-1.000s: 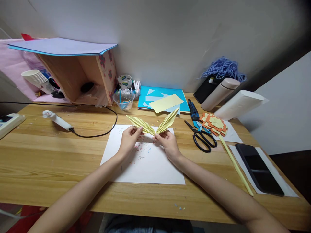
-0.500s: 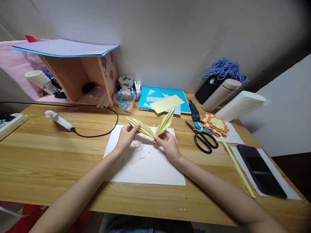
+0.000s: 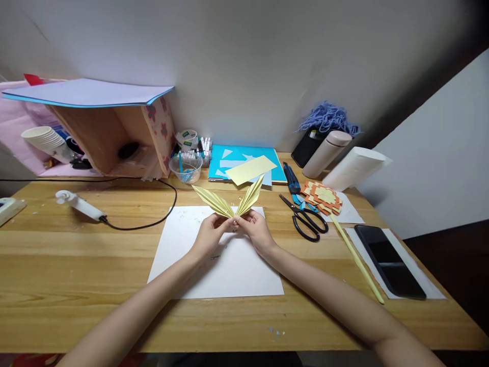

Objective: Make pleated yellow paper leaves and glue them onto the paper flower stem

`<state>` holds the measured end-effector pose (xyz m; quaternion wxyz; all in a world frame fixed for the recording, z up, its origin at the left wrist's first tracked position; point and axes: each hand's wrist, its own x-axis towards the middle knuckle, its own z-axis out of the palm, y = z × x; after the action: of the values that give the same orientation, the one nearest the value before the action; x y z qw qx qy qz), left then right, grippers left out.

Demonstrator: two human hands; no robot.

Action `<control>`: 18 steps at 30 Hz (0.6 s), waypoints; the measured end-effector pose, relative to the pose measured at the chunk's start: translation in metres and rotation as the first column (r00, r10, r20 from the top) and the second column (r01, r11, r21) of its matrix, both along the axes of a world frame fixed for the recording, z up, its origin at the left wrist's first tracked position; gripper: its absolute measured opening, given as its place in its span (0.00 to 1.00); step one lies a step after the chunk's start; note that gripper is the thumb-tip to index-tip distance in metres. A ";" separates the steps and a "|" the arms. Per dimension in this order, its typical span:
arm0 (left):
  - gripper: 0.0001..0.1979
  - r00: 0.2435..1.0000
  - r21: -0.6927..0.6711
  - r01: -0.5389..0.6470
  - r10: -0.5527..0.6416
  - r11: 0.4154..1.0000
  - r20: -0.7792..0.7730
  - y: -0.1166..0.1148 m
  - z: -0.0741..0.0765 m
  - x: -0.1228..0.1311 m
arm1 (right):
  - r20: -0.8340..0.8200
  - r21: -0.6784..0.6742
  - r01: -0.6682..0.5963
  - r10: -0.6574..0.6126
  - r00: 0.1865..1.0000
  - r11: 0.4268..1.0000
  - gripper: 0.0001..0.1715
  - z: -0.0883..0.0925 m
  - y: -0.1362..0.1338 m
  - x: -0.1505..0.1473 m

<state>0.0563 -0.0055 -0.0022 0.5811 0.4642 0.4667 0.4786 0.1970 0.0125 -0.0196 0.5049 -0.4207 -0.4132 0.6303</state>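
A pleated yellow paper [image 3: 250, 197], folded at its middle into a V of two pointed wings, is held up over a white sheet [image 3: 233, 278]. My left hand [image 3: 212, 232] pinches it at the fold from the left, its thumb reaching the base of the V. From the right, my right hand [image 3: 256, 230] grips the same fold, thumb against thumb. Both wings stick out beyond my fingers, pointing away from me. Some fingertips are hidden behind the paper.
Right of the sheet lie black scissors [image 3: 307, 221], a utility knife [image 3: 292, 178], a layered orange-yellow paper flower [image 3: 323, 196] and a phone [image 3: 389, 261]. A blue pad [image 3: 280, 171] with paper pieces is behind. At left are a glue gun [image 3: 80, 205] and an open box [image 3: 158, 127].
My left hand has moved from the left wing in to the central fold, beside my right hand. The whole view has shifted, with the desk things appearing further left.
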 end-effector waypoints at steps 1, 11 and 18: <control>0.18 1.000 0.009 -0.009 0.009 1.000 -0.007 0.001 -0.002 0.004 | -0.004 0.003 0.001 -0.001 1.000 1.000 0.21 0.000 0.001 0.001; 0.17 0.986 0.069 -0.022 0.034 0.997 -0.166 0.035 0.011 0.033 | 0.147 0.133 0.147 -0.166 0.975 0.980 0.18 0.011 0.023 0.031; 0.17 0.970 0.090 0.204 -0.188 0.975 -0.156 0.059 0.016 0.071 | 0.299 0.241 0.174 -0.243 0.923 0.955 0.20 0.021 0.031 0.073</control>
<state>0.1278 0.0536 0.0138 0.5644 0.5721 0.4339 0.4074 0.2705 0.0436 0.0012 0.5359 -0.5050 -0.5074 0.4476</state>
